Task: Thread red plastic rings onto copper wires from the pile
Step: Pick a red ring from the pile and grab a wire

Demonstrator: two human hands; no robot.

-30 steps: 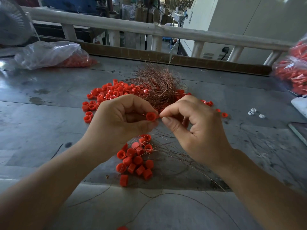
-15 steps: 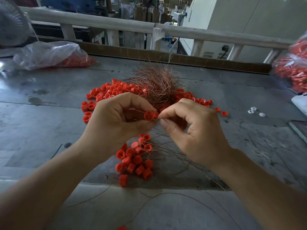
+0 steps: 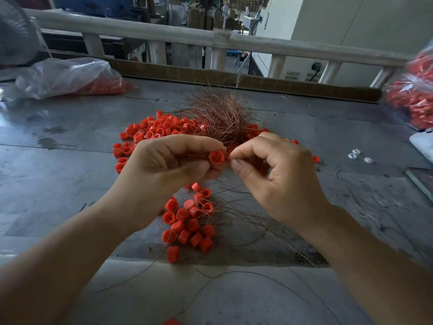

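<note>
Near desk edge: red rings lie among copper wires. Above, the left hand grips one red ring, raised slightly toward the pile since earlier. The right hand pinches beside it, contents indiscernible. Beyond: loose ring pile, wire bundle, plastic bags of rings, white railing.
</note>
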